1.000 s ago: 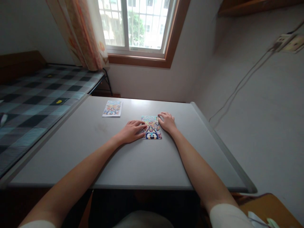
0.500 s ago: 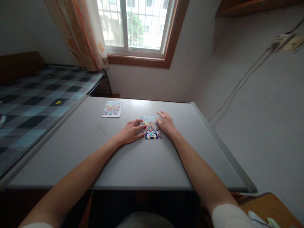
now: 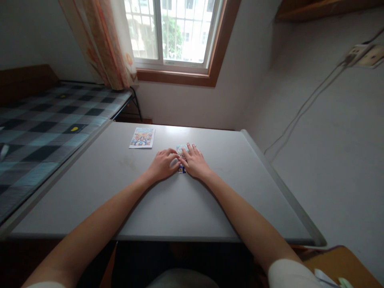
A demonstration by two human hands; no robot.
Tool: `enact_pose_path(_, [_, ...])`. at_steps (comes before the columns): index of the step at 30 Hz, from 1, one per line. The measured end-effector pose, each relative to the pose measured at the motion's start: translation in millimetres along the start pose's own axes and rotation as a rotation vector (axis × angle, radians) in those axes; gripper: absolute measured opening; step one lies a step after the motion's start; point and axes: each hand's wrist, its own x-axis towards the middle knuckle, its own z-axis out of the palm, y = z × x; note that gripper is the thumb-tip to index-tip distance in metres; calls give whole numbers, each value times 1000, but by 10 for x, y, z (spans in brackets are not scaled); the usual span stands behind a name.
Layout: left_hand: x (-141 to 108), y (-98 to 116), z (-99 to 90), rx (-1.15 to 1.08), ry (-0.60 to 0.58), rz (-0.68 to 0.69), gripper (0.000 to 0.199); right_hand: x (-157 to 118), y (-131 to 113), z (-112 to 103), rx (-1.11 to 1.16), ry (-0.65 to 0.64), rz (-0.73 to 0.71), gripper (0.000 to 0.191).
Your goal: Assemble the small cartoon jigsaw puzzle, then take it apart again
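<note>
A small puzzle (image 3: 183, 169) with a colourful, finely patterned picture lies flat on the grey-white table. My right hand (image 3: 194, 161) rests across it with the fingers spread, hiding most of its right part. At the puzzle's left edge is my left hand (image 3: 164, 163), its fingers bent and the thumb apart from the index finger. The tips of the two hands nearly meet over the picture. A white-bordered picture card (image 3: 142, 138) with a similar blue-faced design lies farther back on the left.
The table (image 3: 144, 212) has a raised rim on its right side. A bed with a checked mattress (image 3: 69, 116) stands to the left. Ahead are a curtain (image 3: 102, 44) and a window (image 3: 186, 36). A cable (image 3: 303, 105) runs down the right wall.
My right hand has moved left from the puzzle's right edge and now covers much of it. My left hand has drawn its fingers in a little at the left edge.
</note>
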Motion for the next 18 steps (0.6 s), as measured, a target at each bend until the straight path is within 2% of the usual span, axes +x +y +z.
enact_pose_path(6, [27, -42, 12, -33, 91, -133, 17, 10, 17, 17, -12, -132, 64, 77])
enact_pose_path(10, [31, -49, 7, -54, 91, -157, 17, 32, -14, -14, -3, -108, 67, 77])
enact_pose_path(15, [36, -65, -3, -52, 43, -161, 20, 101, -109, 18, 10, 4, 67, 70])
enact_pose_path(18, [38, -82, 0, -42, 22, -166, 21, 123, -134, 68, -10, -23, 30, 69])
